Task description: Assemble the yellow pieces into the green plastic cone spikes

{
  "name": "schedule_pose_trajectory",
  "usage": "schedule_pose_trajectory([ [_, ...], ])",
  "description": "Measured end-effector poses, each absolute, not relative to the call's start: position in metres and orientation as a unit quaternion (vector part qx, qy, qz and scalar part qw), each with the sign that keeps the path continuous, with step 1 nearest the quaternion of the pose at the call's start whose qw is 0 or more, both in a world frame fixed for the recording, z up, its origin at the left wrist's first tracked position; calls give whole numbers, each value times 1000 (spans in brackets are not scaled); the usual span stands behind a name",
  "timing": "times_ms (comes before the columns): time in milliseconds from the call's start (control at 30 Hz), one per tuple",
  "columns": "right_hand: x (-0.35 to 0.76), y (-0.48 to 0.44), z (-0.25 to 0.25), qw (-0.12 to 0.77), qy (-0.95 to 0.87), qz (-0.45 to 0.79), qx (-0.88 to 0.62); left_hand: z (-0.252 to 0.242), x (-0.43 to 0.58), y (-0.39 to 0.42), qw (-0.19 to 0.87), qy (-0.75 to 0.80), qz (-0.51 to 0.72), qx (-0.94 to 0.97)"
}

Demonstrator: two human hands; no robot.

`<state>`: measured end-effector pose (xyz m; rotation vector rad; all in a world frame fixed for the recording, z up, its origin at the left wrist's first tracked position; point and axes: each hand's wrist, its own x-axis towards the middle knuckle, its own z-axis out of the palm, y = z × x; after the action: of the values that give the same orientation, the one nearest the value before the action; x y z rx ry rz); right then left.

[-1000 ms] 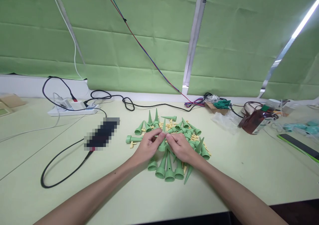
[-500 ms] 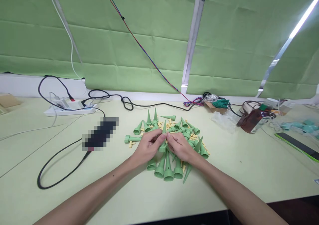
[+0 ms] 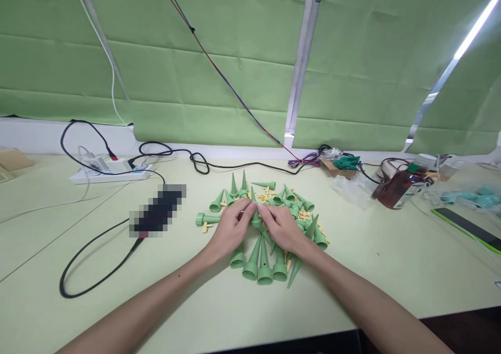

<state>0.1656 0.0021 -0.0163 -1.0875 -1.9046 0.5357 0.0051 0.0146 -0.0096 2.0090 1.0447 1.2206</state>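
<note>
My left hand (image 3: 231, 225) is closed around a green plastic watering spike (image 3: 255, 219), its tip pointing up and its wide socket end down. Against the spike's other side, my right hand (image 3: 280, 225) is closed in a pinch; what lies between its fingertips is hidden. Under and around both hands spreads a pile of similar green spikes (image 3: 265, 274), some standing on their wide ends and others lying down. Small yellow valve pieces (image 3: 304, 215) are scattered among them, mostly behind and right of my right hand. One yellow valve (image 3: 205, 227) lies beside a spike at the left.
At left are a blurred-out dark device (image 3: 158, 210) with a looped black cable and a white power strip (image 3: 113, 172). Toward the right stand a small cardboard box (image 3: 337, 170), a clear plastic bag (image 3: 354, 191), a brown bottle (image 3: 399, 189) and a green-edged phone (image 3: 469, 228).
The held spike has shifted slightly left and now leans a little. Both hands' fingertips have moved slightly up and left with it. The pile looks the same.
</note>
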Motion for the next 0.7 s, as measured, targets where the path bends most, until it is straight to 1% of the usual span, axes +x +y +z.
schedule_pose_trajectory([
  [167,164,-1,-16,413,-780,184,-432,-12,5,17,387,398,460,693],
  [233,163,-1,-16,412,-785,176,-429,-12,5,17,414,396,455,682],
  [567,164,-1,-19,390,-804,153,-422,-8,5,15,482,387,405,674],
  [700,163,-1,-21,385,-807,154,-421,-10,5,16,489,391,399,669],
])
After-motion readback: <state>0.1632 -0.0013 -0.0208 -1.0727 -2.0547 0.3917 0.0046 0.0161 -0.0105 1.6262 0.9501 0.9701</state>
